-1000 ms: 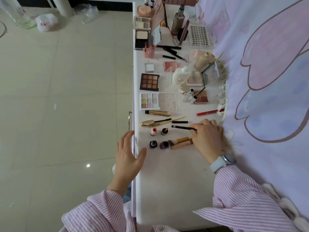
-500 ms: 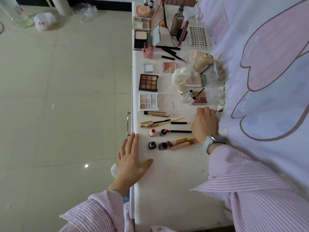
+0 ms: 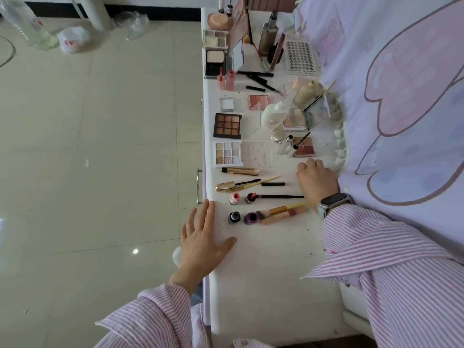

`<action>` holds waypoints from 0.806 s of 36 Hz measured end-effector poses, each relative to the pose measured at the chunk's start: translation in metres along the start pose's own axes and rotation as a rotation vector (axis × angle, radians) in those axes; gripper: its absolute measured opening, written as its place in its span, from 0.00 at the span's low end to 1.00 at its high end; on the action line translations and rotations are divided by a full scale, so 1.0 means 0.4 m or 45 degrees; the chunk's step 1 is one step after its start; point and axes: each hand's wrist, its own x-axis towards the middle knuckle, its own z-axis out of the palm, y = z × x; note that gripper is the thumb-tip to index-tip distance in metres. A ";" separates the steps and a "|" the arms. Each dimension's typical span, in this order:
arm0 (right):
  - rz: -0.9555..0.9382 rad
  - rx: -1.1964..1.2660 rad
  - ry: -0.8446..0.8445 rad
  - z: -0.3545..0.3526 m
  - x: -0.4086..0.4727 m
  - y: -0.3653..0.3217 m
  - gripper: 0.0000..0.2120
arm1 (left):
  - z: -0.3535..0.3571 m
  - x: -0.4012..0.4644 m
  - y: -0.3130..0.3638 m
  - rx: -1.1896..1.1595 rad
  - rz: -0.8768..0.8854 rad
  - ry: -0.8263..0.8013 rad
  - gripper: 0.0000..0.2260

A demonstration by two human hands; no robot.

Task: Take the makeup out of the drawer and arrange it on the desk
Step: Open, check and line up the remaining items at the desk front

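Makeup covers the white desk [image 3: 263, 272]. My left hand [image 3: 200, 244] lies flat, fingers spread, on the desk's left edge near the drawer handle [image 3: 199, 187]. My right hand [image 3: 317, 180], with a watch on its wrist, is at the desk's right side by the cloth. Its fingers curl over a red pencil [image 3: 297, 174], of which only the tip shows. Close to it lie a black liner pencil [image 3: 281, 196], a brush [image 3: 278, 210], several small polish bottles [image 3: 234, 217] and gold mascara tubes [image 3: 241, 171].
Further back stand eyeshadow palettes [image 3: 228, 125], compacts, a mirror [image 3: 236, 56], bottles [image 3: 306, 92] and a nail tip tray [image 3: 300, 57]. A lilac printed cloth [image 3: 401, 96] hangs along the right. Tiled floor with a plastic bottle [image 3: 27, 26] lies to the left.
My right hand let go of the black liner pencil, moved back and right, and now covers the red pencil. My left hand slid from the desk's edge onto its top.
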 end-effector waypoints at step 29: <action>0.735 2.528 0.081 -0.260 -0.176 -0.131 0.06 | -0.145 -0.054 0.163 -0.311 0.426 0.598 0.19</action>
